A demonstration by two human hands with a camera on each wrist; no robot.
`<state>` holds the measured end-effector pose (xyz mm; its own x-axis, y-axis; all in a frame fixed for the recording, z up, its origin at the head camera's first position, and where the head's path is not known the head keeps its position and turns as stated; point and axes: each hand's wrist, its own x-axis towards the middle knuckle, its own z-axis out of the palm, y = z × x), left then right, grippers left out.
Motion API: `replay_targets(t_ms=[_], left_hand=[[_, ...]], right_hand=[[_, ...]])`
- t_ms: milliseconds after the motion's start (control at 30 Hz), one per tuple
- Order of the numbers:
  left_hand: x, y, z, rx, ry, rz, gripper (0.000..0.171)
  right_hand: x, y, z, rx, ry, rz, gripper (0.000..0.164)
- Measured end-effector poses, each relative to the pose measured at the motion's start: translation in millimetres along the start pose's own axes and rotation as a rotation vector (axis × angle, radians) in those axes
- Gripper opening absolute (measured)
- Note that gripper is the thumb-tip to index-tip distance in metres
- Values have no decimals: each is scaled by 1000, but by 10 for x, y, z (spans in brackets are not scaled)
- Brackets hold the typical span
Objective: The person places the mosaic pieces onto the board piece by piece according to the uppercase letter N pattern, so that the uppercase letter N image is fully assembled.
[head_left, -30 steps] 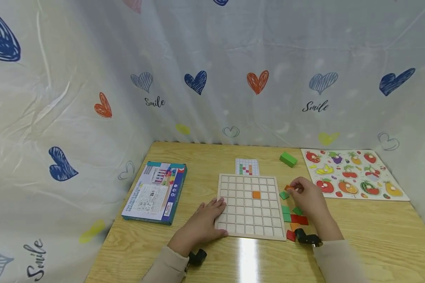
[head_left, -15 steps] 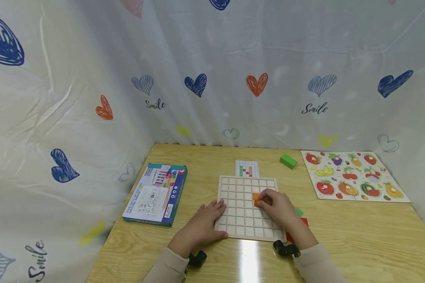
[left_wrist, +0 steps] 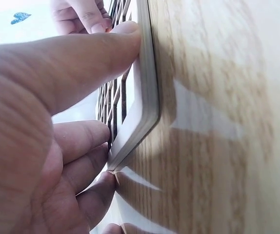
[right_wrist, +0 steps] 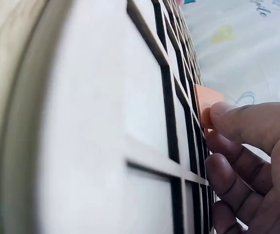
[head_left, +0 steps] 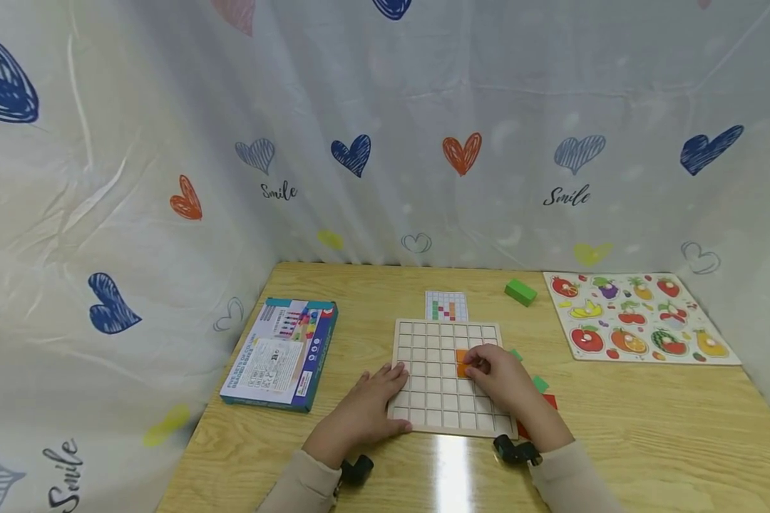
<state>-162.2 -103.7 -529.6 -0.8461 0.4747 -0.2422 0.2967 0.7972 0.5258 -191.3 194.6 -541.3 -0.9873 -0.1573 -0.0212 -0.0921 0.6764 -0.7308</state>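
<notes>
A wooden grid board [head_left: 433, 381] lies flat on the table in the head view. My right hand [head_left: 502, 377] pinches an orange square tile [right_wrist: 209, 96] between thumb and index finger, low over the right half of the board. In the head view that tile sits just below another orange tile [head_left: 460, 354] in the same column. Whether it is fully down in its cell cannot be told. My left hand [head_left: 373, 405] rests on the board's left edge, its fingers loosely extended and its thumb [left_wrist: 106, 51] on the near-left part of the rim.
Right of the board lie green tiles [head_left: 540, 384] and red tiles [head_left: 550, 401], partly behind my right arm. A small pattern card [head_left: 446, 306] touches or nearly touches the board's far edge. Further off are a green block [head_left: 520, 292], a fruit puzzle [head_left: 642, 320] and a flat box [head_left: 279, 356].
My right hand has taken an orange tile from the right of the board and carried it left onto the board, below the first orange tile. My left hand stays in place.
</notes>
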Motion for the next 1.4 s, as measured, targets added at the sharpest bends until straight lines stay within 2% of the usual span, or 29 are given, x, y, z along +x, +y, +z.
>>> replay_targets(t_ms=[567,733,867,967,1133,1200,1267,1400], left_hand=[[2,-10,3,7,3,20,92],[10,-22,16,17,3,21,92],[-2,-18,-3,5,-2,17,92],[-14,-8,-24,-15,-4,12,92],[-19,-4,-39,-37,0,0,91],[-16,-4,-42,-42,-1,-2,91],[-15,-1,-42,-46,-3,-1,91],[-4,6,-35,-45,-8,5,90]], right_hand=[[-33,11,38,-71,37,-55,6],[-68,30,9,-34,76,-77,3],[-181,4,-148,61,176,-57,11],[-312,7,-328,91,248,-55,16],[-505,118,-597,16,322,-49,19],[-580,178,-678,-29,316,-15,19],[-666,230,-736,-64,273,28,19],[-824,317,-761,-90,114,62,15]])
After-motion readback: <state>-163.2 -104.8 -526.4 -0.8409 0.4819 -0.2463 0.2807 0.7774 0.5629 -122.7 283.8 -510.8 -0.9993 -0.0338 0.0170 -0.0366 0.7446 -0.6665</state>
